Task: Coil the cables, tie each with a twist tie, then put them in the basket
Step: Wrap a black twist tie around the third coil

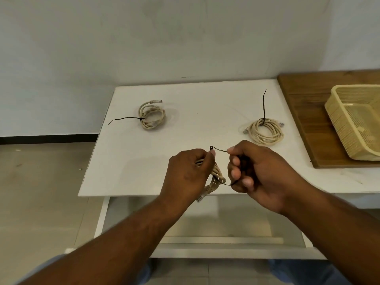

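My left hand grips a coiled beige cable above the near edge of the white table; a clear plug hangs below the hand. My right hand pinches a thin black twist tie that loops around the coil. A second beige coil, tied with a black twist tie sticking out left, lies at the far left of the table. A third tied coil lies at the right, its tie standing upright. The cream plastic basket sits on the right.
The basket rests on a brown wooden board at the table's right side. A pale wall stands behind the table, and tiled floor shows to the left and below.
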